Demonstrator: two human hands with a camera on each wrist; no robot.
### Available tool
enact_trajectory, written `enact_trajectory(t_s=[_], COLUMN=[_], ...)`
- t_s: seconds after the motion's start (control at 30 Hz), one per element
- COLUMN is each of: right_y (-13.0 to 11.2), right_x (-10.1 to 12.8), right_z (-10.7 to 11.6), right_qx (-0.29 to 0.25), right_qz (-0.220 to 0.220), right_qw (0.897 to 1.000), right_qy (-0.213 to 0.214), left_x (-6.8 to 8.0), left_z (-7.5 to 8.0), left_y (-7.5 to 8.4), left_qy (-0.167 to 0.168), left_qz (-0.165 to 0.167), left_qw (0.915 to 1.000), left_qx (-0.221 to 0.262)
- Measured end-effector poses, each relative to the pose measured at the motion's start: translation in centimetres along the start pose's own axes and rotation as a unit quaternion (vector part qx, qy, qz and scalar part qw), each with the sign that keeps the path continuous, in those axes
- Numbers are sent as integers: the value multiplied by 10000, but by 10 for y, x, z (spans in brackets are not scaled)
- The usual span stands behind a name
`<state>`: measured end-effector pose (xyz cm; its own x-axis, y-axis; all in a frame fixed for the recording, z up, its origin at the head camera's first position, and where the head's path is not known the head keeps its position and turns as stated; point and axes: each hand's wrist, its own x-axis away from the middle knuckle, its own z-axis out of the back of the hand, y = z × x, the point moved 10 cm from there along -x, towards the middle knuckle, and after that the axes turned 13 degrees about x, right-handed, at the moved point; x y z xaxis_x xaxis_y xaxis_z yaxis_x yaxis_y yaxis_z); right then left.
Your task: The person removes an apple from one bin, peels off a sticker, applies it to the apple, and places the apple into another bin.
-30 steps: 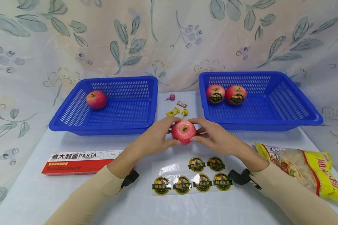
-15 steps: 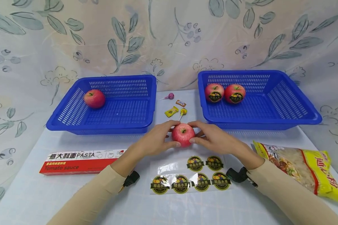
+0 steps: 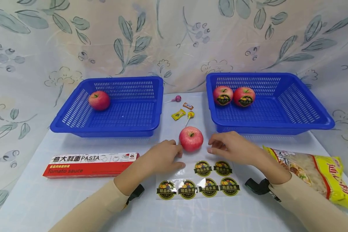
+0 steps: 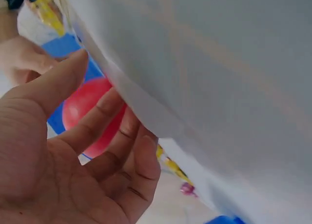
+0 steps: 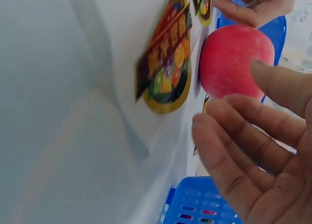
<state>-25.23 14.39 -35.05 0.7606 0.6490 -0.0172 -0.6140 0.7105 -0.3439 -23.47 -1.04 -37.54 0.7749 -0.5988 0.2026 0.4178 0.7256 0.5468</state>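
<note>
pale tablecloth (image 3: 197,214) | floral backdrop (image 3: 174,58) | left hand (image 3: 164,158), right hand (image 3: 235,148): fingers loosely curved, unclamped, beside apple (image 3: 191,139)

A big pale cloth (image 3: 168,48) hangs like a wall behind the counter (image 3: 32,199), and it comes round on the left and right sides too. It is mostly white, with soft patches of pink and peach. Grey-green leaves (image 3: 32,19) with dark edges are all over it, with bunches of round purple berries (image 3: 199,34) and flowers (image 3: 63,76) drawn in thin lines. A few small creases show in it. The top of the counter is white with a hint of blue, and faint pinkish lines (image 4: 224,58) cross it. Everything is lit softly and evenly
</note>
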Motion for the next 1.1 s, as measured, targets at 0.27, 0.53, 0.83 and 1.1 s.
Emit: enact_trajectory(t_s=[0.27, 0.53, 0.83, 1.1], right_y=[-26, -36, -43, -47], right_x=[8, 6, 5, 6], right_z=[-9, -23, -28, -30], right_qx=[-40, 119, -10, -380], right_qz=[858, 1004, 1161, 1343], right_qw=[9962, 9942, 9930, 9896], right_qy=[-159, -358, -231, -335], left_x=[2, 1, 6, 9], left_z=[-14, -22, -21, -22], left_y=[17, 18, 20, 18], left_qy=[-219, -318, -388, -513], left_qz=[-146, -302, -581, -611], left_qw=[9988, 9981, 9971, 9963], left_qx=[-418, -425, -287, -310])
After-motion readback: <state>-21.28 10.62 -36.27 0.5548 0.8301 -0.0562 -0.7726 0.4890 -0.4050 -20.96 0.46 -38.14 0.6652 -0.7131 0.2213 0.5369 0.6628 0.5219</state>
